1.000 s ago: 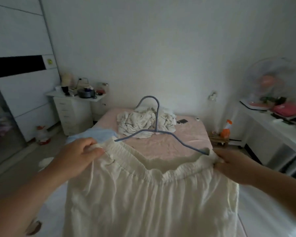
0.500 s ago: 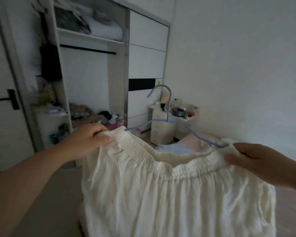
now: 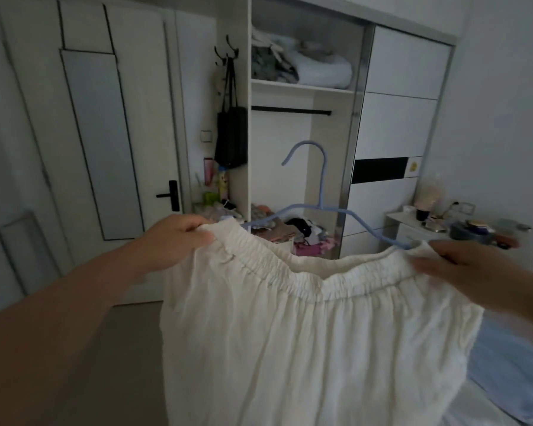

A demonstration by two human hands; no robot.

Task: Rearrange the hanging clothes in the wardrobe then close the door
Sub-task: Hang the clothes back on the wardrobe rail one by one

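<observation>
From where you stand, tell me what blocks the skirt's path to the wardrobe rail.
Nothing visible: the black hanging rail is bare, the wardrobe is open, and the space between it and the blue wire hanger carrying the white pleated skirt looks clear.

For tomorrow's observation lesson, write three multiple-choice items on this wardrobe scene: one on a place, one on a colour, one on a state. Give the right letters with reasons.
1. Where does the black bag hang?
A. On hooks left of the wardrobe opening
B. On the wardrobe rail
C. On the door handle

2. What colour is the hanger?
A. Red
B. Light blue
C. Black

3. What state is the wardrobe rail in?
A. Packed with clothes
B. Bare
C. Holding one coat

Answers:
1 A, its straps run up to the dark hooks beside the opening.
2 B, the hanger in the white skirt, held by the left hand and right hand, is light blue.
3 B, nothing hangs on the visible rail.
</observation>
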